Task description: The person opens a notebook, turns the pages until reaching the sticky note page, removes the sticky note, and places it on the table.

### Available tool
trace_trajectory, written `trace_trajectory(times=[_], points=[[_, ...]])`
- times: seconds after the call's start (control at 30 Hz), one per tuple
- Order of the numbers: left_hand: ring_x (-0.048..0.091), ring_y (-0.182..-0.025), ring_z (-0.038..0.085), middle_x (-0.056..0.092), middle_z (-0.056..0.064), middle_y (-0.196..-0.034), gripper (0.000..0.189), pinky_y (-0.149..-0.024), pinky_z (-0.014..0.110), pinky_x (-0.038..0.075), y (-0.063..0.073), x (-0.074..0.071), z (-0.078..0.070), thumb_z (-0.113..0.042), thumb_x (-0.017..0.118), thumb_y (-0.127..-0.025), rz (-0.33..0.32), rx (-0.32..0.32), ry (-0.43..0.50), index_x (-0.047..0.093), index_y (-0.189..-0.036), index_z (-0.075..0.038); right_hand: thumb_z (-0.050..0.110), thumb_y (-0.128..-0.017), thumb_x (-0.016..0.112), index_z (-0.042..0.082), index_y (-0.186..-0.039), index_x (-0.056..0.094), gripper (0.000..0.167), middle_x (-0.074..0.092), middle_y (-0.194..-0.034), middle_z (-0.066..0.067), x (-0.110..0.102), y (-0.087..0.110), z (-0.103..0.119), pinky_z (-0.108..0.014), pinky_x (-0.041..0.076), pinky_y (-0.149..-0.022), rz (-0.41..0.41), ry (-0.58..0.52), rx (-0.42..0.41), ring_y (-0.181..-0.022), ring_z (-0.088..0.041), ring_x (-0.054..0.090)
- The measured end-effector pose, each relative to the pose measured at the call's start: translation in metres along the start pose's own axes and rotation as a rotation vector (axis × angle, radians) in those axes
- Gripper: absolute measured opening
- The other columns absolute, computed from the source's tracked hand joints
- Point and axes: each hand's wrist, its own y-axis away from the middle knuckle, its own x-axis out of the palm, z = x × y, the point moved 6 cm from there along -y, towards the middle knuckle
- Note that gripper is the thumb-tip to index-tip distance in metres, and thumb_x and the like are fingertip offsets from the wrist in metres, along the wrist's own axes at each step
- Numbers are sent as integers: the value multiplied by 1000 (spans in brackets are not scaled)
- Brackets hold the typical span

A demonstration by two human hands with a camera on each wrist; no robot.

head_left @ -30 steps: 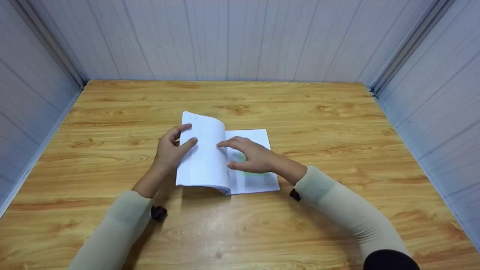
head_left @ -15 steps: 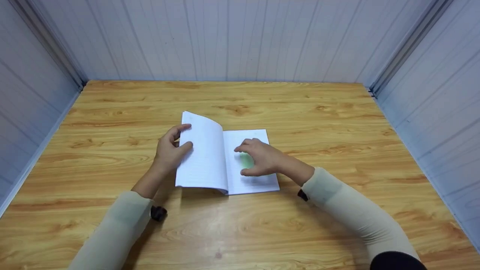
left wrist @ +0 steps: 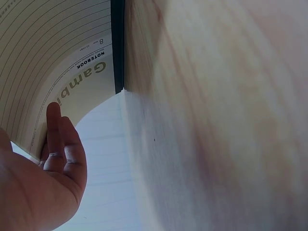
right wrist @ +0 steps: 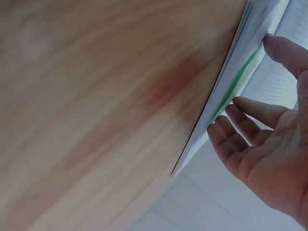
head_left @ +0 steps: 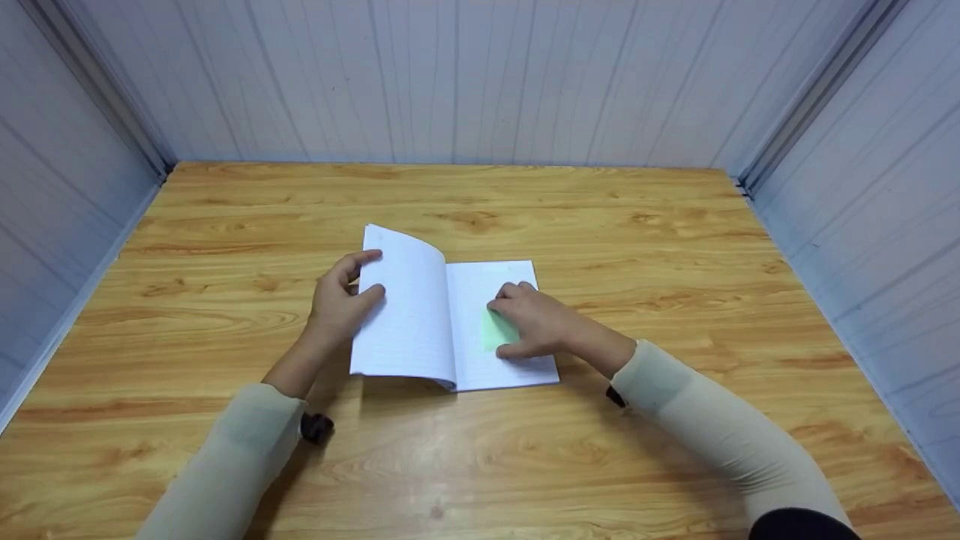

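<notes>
A lined notebook (head_left: 405, 322) lies open, its left stack of leaves raised and curved off the table. My left hand (head_left: 341, 304) grips that stack at its left edge, thumb on the page and fingers behind. The left wrist view shows those fingers against the cover (left wrist: 57, 53), printed "NOTEBOOK". On the right page is a green sticky note (head_left: 496, 334). Over it sits my right hand (head_left: 538, 321), thumb at its lower edge and fingertips at its upper edge, hiding its right part. In the right wrist view the note (right wrist: 234, 85) appears edge-on beside the fairly straight fingers.
The notebook rests mid-table on a wood-grain table (head_left: 637, 225). A pale panelled wall (head_left: 487, 82) stands behind, with side walls left and right. A small black object (head_left: 317, 428) shows at the left wrist.
My right hand has moved right and down from the raised pages onto the green note, uncovering more of it. The raised leaves shifted slightly left. My left hand has stayed nearly still.
</notes>
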Motion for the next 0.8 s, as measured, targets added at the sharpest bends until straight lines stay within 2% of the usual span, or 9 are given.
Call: trace_trajectory(times=[0.27, 0.5, 0.8], points=[[57, -104, 19, 59, 13, -133, 50, -77, 13, 46, 0, 0, -1, -1, 58, -84, -7, 21, 31, 53, -133, -4, 35, -80, 74, 4, -129, 58, 60, 55, -120, -13, -2, 0, -1, -36, 43, -82, -23, -38, 6, -100, -26, 47], [55, -107, 19, 57, 11, -136, 50, -79, 12, 44, 0, 0, 0, -3, 59, -85, -2, 11, 21, 53, -134, -4, 29, -84, 68, 7, -121, 64, 44, 58, -110, -10, -4, -3, 0, -33, 41, -74, -57, -51, 37, -92, -23, 47], [52, -114, 18, 55, 8, -138, 49, -83, 12, 41, 0, -1, -2, -6, 60, -86, 3, 9, 10, 52, -135, -6, 15, -86, 66, 7, -111, 68, 27, 65, -101, -7, -7, -5, 2, -33, 47, -75, -130, -83, 36, -84, -17, 52]])
